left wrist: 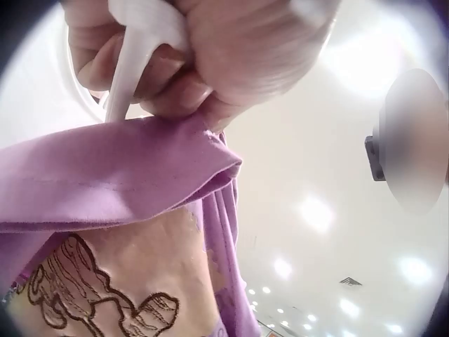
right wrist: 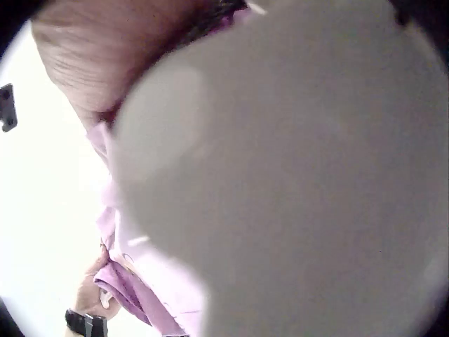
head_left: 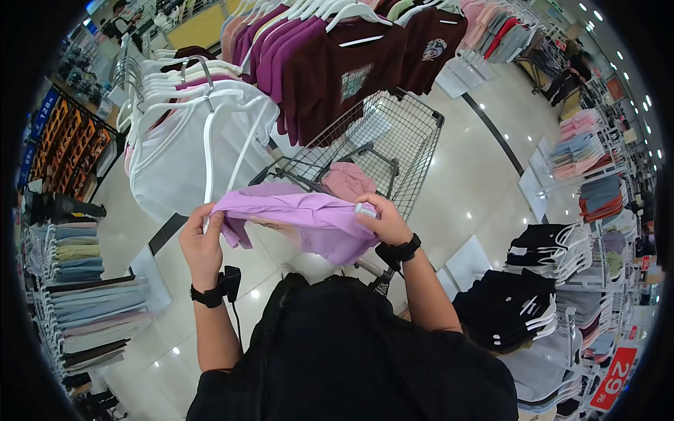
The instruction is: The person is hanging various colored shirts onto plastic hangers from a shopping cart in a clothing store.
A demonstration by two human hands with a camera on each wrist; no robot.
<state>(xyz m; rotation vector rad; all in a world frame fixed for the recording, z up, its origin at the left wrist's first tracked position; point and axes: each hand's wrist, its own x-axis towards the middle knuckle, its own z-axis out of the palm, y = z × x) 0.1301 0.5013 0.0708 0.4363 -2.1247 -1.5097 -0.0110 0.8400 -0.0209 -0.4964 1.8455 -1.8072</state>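
Note:
A lilac T-shirt (head_left: 295, 210) with a printed design stretches between both hands in front of the body. My left hand (head_left: 200, 235) grips its left edge; in the left wrist view, a white plastic hanger part (left wrist: 144, 35) lies among the curled fingers. At the shirt's other end, my right hand (head_left: 386, 223) pinches the fabric beside a small whitish piece (head_left: 364, 209). The brown outlined print (left wrist: 98, 295) shows below the folded purple fabric. A blurred pale shape (right wrist: 280, 182) hides most of the right wrist view, including the right fingertips.
A wire shopping cart (head_left: 414, 151) stands ahead, a pink garment (head_left: 349, 180) at its near end. Behind it hang maroon shirts (head_left: 344, 70); white hangers (head_left: 208, 140) with pale garments (head_left: 165, 172) reach close to the left hand. Racks of folded-over clothes (head_left: 98, 309) and black garments (head_left: 505, 309) flank the tiled floor.

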